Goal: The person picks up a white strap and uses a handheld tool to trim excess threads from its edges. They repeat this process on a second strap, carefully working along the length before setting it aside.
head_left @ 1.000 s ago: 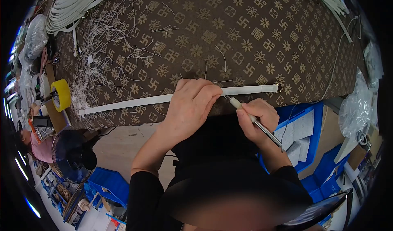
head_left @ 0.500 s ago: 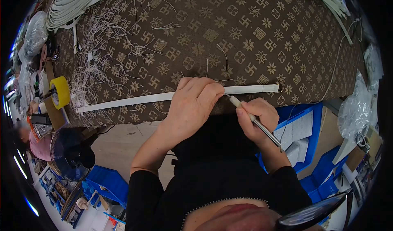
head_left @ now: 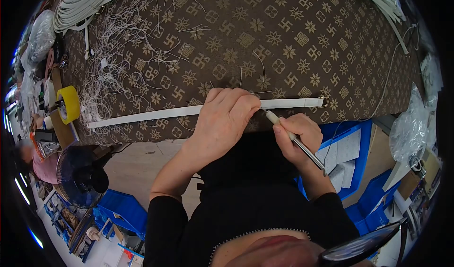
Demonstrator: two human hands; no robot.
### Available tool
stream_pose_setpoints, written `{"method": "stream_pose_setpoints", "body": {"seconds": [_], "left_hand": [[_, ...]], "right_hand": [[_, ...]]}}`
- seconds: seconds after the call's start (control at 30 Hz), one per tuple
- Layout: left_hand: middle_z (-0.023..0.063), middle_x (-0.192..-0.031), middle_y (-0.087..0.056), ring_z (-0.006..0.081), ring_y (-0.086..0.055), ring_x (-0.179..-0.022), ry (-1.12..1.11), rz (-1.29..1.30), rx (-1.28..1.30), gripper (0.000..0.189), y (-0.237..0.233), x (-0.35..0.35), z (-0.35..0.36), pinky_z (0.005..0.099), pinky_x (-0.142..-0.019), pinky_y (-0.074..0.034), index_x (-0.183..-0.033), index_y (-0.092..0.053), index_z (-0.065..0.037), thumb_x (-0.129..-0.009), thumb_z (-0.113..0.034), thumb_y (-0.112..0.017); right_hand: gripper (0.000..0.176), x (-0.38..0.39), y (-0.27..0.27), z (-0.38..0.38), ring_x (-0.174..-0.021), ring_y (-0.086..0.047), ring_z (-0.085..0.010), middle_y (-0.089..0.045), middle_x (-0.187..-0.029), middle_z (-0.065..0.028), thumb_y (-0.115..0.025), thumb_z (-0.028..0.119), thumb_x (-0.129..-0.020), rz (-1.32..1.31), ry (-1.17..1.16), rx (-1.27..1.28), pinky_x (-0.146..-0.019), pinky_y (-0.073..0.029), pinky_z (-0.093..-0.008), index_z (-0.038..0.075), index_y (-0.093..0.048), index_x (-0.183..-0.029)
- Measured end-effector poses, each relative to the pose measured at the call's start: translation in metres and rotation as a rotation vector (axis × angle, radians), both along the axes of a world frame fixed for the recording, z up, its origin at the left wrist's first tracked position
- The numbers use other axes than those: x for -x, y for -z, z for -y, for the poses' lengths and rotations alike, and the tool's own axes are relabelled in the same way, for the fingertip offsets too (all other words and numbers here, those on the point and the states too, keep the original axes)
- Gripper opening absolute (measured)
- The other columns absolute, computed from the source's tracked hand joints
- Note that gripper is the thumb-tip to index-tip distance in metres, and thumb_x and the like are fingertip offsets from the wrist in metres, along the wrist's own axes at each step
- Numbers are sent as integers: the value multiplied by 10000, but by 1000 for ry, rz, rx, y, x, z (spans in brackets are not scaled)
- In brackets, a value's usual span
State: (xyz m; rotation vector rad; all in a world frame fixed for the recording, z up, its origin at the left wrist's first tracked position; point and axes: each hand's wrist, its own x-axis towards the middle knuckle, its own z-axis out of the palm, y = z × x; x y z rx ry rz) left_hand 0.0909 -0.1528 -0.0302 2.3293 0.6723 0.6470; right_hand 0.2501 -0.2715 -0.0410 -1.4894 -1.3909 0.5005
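The left hand's [head_left: 222,120] fingers are bunched together over the strap [head_left: 156,114]; I cannot tell whether they pinch it. The right hand's [head_left: 301,137] fingers are clamped on a tool [head_left: 273,117], its tip at the strap's near edge. The strap lies along the counter [head_left: 241,40], its right end at a buckle [head_left: 325,101]. Threads [head_left: 101,75] surround its left end; 2 bundles [head_left: 85,6] lie beyond it.

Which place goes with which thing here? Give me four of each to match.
1. long flat white strap
2. slim metal tool with pale grip
3. round yellow tape roll
4. tangled white threads

A. in the right hand
B. strewn over the left of the brown patterned cloth
C. just left of the cloth
D. under the left hand

1-D, 2-A, 3-C, 4-B
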Motion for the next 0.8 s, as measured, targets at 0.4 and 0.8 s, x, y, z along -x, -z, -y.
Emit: {"method": "stream_pose_setpoints", "body": {"seconds": [0.4, 0.8], "left_hand": [[58, -854, -600, 243, -583, -771, 1, 0, 6, 185, 0, 0, 0, 351, -736, -418, -943, -534, -76, -797, -21, -635], [52, -848, -597, 240, -583, -768, -4, -3, 10, 175, 1, 0, 0, 349, -739, -419, -942, -544, -82, -800, -33, -633]], "right_hand": [[186, 0, 2, 1, -593, -613, -213, -651, -730, -96, -725, -11, -755, 6, -9, -7, -535, -471, -287, 35, -610, -893], [223, -2, 3, -2, -566, -636, -214, -648, -692, -96, -776, -1, -687, 40, -9, -46, -502, -484, -269, 28, -623, -847]]}}
